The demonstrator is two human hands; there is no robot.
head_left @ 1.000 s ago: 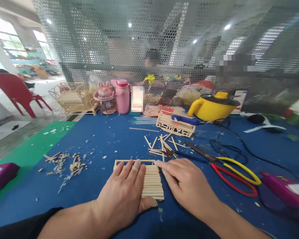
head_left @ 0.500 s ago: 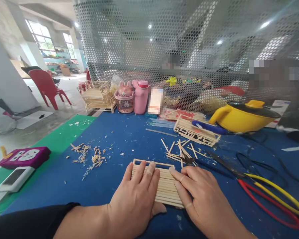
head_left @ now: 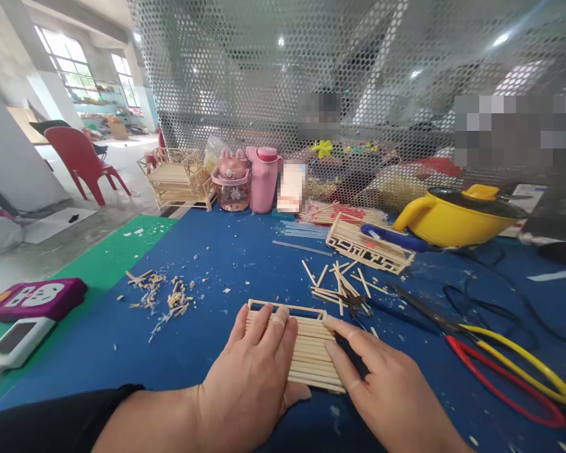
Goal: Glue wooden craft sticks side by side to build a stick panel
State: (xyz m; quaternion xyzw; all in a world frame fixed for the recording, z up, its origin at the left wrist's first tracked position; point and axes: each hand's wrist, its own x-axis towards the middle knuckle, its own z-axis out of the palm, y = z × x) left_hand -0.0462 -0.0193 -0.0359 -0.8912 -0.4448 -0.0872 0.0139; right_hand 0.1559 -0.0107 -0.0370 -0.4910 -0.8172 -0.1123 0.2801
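A small panel of pale wooden sticks (head_left: 311, 346), laid side by side with a narrow open frame at its far end, lies on the blue table before me. My left hand (head_left: 255, 365) spans the panel's left part, its fingers over the top and its thumb by the near edge; it holds the panel steady. At the right edge, my right hand (head_left: 382, 371) grips the panel with index finger and thumb, the fingertip by the far right corner. Wrappings show on some fingers. Loose cut sticks (head_left: 332, 283) and dark-jawed pliers (head_left: 356, 303) lie just beyond.
Large scissors (head_left: 457, 330) with red and yellow handles lie right. Behind are a stick-built tray (head_left: 344, 245), a yellow pot (head_left: 466, 220), pink bottles (head_left: 264, 182) and a stick-built rack (head_left: 179, 179). Wood scraps (head_left: 170, 292) and a purple box (head_left: 38, 300) are left.
My right hand's other fingers have tucked lower and back, away from the pliers, while its index and thumb stay at the panel's edge. The left hand keeps its place; the view has shifted slightly.
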